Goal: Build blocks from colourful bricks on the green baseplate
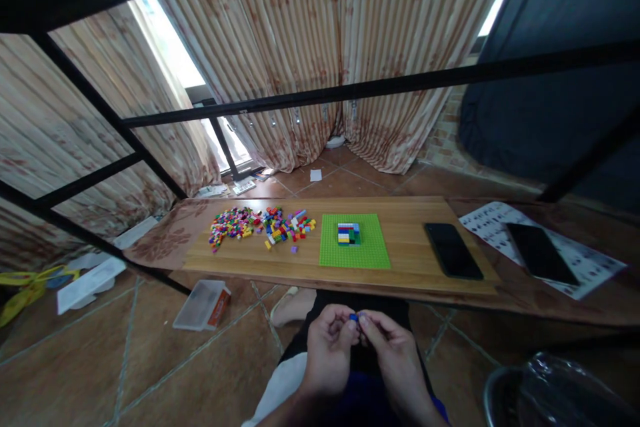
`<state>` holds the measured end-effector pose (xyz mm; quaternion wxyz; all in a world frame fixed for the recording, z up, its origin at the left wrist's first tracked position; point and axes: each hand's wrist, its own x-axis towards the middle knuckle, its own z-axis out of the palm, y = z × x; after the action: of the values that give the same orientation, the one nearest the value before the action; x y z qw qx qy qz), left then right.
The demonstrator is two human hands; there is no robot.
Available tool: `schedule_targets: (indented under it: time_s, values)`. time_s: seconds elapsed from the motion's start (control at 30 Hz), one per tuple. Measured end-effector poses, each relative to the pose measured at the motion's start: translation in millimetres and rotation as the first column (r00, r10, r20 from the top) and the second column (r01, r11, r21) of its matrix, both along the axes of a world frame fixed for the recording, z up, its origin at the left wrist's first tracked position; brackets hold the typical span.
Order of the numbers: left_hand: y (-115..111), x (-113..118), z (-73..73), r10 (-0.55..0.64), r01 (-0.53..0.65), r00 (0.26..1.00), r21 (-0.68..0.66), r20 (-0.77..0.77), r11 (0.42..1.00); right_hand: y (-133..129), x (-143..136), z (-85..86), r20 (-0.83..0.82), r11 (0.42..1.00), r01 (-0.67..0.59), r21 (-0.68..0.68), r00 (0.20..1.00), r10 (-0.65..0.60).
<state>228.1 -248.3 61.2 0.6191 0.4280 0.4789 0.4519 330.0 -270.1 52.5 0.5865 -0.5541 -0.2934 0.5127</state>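
Above my lap, in front of the table's near edge, my left hand (330,343) and my right hand (390,347) meet at the fingertips. Both pinch a small blue brick (353,317). Beyond them a green baseplate (354,258) lies on the wooden board, bearing a small block of multicoloured bricks (349,234) with white, red, blue, yellow and green parts. Left of the baseplate, loose bricks (233,223) are spread in a pile, with a purple brick (294,249) near its front.
A phone (453,251) lies on the wooden board (410,240); another phone (541,253) rests on a printed sheet (487,220). Black metal bars (310,95) cross behind the table. On the floor are a clear plastic box (195,305) and, at lower right, a bin (495,393).
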Motion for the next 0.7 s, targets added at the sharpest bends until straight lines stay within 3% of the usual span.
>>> schedule_targets:
  time_s: [0.1, 0.23, 0.37, 0.53, 0.7]
  values:
    - [8.3, -2.0, -1.8, 0.017, -0.017, 1.0, -0.019, 0.011, 1.0, 12.8, 6.6, -8.6, 0.04, 0.999, 0.048, -0.015, 0.998, -0.047]
    - [35.1, -24.6, -4.2, 0.136, -0.138, 0.99, -0.032, -0.045, 0.99, 51.6, 21.6, -27.3, 0.099, 0.993, 0.12, 0.0, 0.988, -0.119]
    - [67.9, -53.7, -7.1, 0.241, -0.243, 0.965, 0.0, -0.101, 0.97, 96.1, 40.7, -40.5, 0.333, 0.99, 0.122, 0.064, 0.933, -0.137]
    - [105.9, -77.2, -13.5, 0.289, -0.282, 0.944, 0.068, -0.158, 0.957, 138.5, 56.1, -37.8, 0.763, 0.988, -0.006, 0.156, 0.635, -0.117]
    - [140.1, -90.8, -20.8, 0.309, -0.289, 0.923, 0.117, -0.231, 0.95, 166.2, 62.7, -32.6, 0.929, 0.983, -0.156, 0.101, 0.368, -0.037]
